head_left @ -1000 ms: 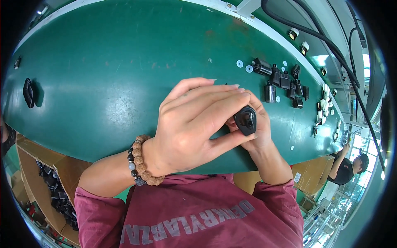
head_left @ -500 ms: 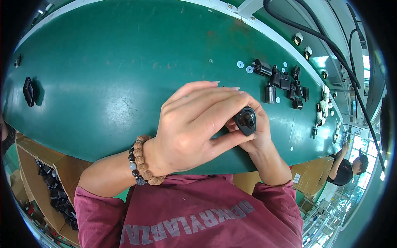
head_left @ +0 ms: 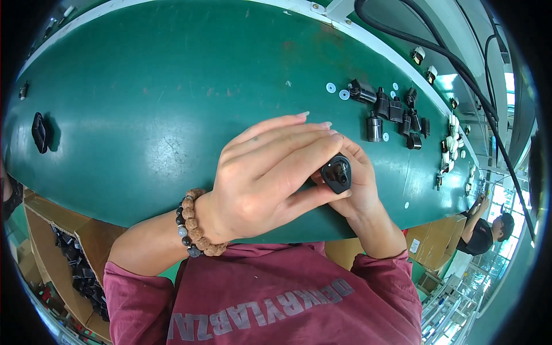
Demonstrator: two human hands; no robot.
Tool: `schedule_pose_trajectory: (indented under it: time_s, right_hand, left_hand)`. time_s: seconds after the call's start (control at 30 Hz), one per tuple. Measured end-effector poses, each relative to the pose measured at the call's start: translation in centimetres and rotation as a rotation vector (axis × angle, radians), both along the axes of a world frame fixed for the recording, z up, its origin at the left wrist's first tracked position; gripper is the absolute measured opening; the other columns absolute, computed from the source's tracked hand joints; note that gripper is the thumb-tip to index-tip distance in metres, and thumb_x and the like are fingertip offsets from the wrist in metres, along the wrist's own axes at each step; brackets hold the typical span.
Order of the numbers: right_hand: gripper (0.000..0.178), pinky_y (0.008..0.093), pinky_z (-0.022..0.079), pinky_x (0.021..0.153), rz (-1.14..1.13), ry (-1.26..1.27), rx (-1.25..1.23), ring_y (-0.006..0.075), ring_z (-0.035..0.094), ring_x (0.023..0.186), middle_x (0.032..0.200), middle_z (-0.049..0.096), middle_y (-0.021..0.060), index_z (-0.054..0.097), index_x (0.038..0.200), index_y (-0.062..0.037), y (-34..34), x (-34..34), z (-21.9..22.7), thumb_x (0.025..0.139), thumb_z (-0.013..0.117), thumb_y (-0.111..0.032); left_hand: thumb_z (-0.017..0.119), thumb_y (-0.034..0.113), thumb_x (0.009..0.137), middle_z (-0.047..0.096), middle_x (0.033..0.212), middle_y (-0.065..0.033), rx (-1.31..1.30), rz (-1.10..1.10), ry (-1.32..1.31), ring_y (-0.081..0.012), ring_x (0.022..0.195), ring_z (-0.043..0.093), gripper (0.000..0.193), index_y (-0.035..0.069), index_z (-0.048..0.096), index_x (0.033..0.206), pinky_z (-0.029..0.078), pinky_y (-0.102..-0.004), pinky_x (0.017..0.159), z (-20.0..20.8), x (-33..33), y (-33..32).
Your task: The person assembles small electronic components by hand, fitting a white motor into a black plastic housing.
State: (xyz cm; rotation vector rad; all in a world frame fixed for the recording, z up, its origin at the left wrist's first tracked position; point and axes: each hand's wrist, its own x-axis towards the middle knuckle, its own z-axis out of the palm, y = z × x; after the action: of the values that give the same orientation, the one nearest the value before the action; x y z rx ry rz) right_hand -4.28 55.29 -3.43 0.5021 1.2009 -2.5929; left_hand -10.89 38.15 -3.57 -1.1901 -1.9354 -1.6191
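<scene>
Over the front edge of the green table, my left hand (head_left: pixel 261 181), with a beaded bracelet at the wrist, is closed round a small black plastic housing (head_left: pixel 337 175). The housing's rounded, roughly teardrop-shaped end faces up and shows a hollow with a small dark piece inside. Behind and to the right of it, my right hand (head_left: pixel 363 181) grips the same housing, its fingers partly covered by my left hand. The lower part of the housing is hidden by both hands.
Several black plastic parts (head_left: pixel 395 110) and pale washers (head_left: pixel 344 95) lie at the right. Beyond are white parts (head_left: pixel 451 141). A lone black part (head_left: pixel 39 132) sits far left. A cardboard box of black parts (head_left: pixel 43 210) stands lower left. Another person (head_left: pixel 486 233) works at far right.
The housing has shifted slightly left and down and turned a little in my fingers. Both hands keep hold of it.
</scene>
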Motion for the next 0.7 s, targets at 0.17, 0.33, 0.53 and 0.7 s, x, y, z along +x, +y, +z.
schedule_pose_trajectory:
  time_s: [0.17, 0.33, 0.53, 0.7]
  right_hand:
    - [0.017, 0.0192, 0.046, 0.048, -0.034, 0.009, 0.112, 0.0077, 0.06, 0.064, 0.081, 0.064, 0.0057, 0.061, 0.102, -0.0011, -0.08, 0.12, 0.03, 0.098, 0.055, -0.017]
    - [0.017, 0.0196, 0.046, 0.048, -0.037, 0.015, 0.101, 0.0077, 0.061, 0.064, 0.081, 0.064, 0.0057, 0.061, 0.102, -0.0012, -0.05, 0.15, -0.03, 0.098, 0.055, -0.017]
    - [0.017, 0.0204, 0.048, 0.051, 0.013, 0.007, 0.02, 0.0087, 0.062, 0.068, 0.085, 0.064, 0.0058, 0.06, 0.104, -0.0014, 0.1, 0.0, -0.05, 0.098, 0.054, -0.016]
    - [0.018, 0.0214, 0.051, 0.055, 0.053, 0.017, -0.005, 0.009, 0.063, 0.072, 0.087, 0.064, 0.0056, 0.06, 0.106, -0.0006, 0.14, -0.07, 0.0, 0.099, 0.053, -0.016]
  left_hand:
    - [0.085, 0.018, 0.063, 0.07, 0.099, -0.0159, -0.019, -0.008, 0.0, -0.0295, 0.095, 0.069, 0.052, -0.001, 0.066, 0.107, 0.055, -0.0435, 0.087, 0.15, 0.07, -0.15]
    - [0.082, 0.016, 0.063, 0.069, 0.099, -0.0164, -0.018, -0.007, -0.009, -0.03, 0.093, 0.069, 0.051, -0.002, 0.065, 0.108, 0.055, -0.0427, 0.086, 0.14, 0.11, -0.14]
    - [0.082, 0.014, 0.063, 0.069, 0.098, -0.0167, -0.016, -0.001, -0.013, -0.0301, 0.092, 0.069, 0.05, -0.002, 0.065, 0.108, 0.056, -0.0427, 0.085, 0.37, 0.14, -0.11]
    - [0.082, 0.014, 0.063, 0.069, 0.098, -0.0169, -0.009, -0.021, -0.008, -0.0301, 0.092, 0.069, 0.05, -0.003, 0.065, 0.107, 0.056, -0.0438, 0.085, 0.31, 0.07, -0.14]
